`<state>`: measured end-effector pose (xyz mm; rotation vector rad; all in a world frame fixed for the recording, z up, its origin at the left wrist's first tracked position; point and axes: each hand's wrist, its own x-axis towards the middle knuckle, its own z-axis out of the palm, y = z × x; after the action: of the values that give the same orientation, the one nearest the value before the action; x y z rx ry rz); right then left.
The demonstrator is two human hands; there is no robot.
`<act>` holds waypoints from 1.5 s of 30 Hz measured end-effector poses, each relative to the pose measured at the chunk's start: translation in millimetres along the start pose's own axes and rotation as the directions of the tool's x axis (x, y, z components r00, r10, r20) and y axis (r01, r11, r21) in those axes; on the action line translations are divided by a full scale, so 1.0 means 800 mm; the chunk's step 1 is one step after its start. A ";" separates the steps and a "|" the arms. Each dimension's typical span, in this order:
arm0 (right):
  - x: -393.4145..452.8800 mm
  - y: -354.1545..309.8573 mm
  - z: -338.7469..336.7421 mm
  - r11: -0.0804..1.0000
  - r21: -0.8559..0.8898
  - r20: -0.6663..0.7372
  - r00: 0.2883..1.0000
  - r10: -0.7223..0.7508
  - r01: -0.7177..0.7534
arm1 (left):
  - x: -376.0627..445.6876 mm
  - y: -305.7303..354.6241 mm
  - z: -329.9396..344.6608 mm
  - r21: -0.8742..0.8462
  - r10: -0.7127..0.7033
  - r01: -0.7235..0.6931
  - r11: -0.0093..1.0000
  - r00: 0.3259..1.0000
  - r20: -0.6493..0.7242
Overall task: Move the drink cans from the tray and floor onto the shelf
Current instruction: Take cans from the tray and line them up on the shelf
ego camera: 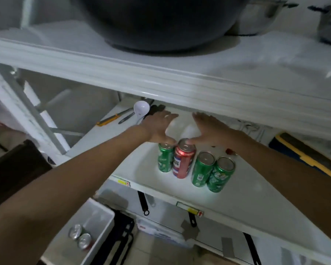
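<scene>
Several cans stand in a row on the white middle shelf: a green can, a red can, then two more green cans. My left hand hovers over the left green can, fingers spread, thumb touching its top. My right hand is open above the red can, thumb resting on its lid. Neither hand grips a can. Down on the floor, a white tray holds two cans.
The upper shelf juts out just above my hands and carries a big dark bowl and metal pots. A white ladle and a knife lie at the back left. A black rack stands beside the tray.
</scene>
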<state>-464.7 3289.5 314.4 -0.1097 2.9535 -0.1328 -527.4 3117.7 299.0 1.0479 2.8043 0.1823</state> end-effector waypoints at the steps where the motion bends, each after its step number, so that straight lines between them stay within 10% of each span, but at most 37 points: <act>1: 0.012 -0.030 -0.002 0.999 0.002 -0.033 0.998 -0.047 0.047 | -0.025 -0.030 -0.004 0.002 -0.057 0.057 0.998 0.997 -0.049; 11: 0.110 -0.375 0.165 0.866 0.217 0.147 0.862 -0.485 0.450 | -0.319 -0.274 0.141 -0.127 -0.670 0.663 0.737 0.742 -0.019; 20: 0.159 -0.432 0.482 0.900 0.220 0.526 0.731 -0.435 0.377 | -0.354 -0.302 0.449 -0.410 -0.745 0.846 0.340 0.509 0.432; 25: 0.140 -0.421 0.603 0.899 0.306 0.584 0.684 -0.437 0.313 | -0.344 -0.303 0.556 -0.488 -0.755 0.815 0.311 0.524 0.393; 32: 0.124 -0.438 0.648 0.917 0.300 0.406 0.835 -0.371 0.262 | -0.328 -0.362 0.588 -0.505 -0.663 0.639 0.580 0.731 0.161; 39: 0.135 -0.429 0.607 0.911 0.326 0.427 0.821 -0.379 0.251 | -0.318 -0.366 0.548 -0.484 -0.657 0.703 0.521 0.692 0.298; 45: 0.129 -0.409 0.470 0.894 0.315 0.327 0.848 -0.418 0.319 | -0.325 -0.339 0.411 -0.309 -0.575 0.666 0.679 0.745 0.338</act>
<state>-474.6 2925.5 -41.2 -0.6029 2.4586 -0.4767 -449.8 2764.3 -44.9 -0.0252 2.5674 0.5137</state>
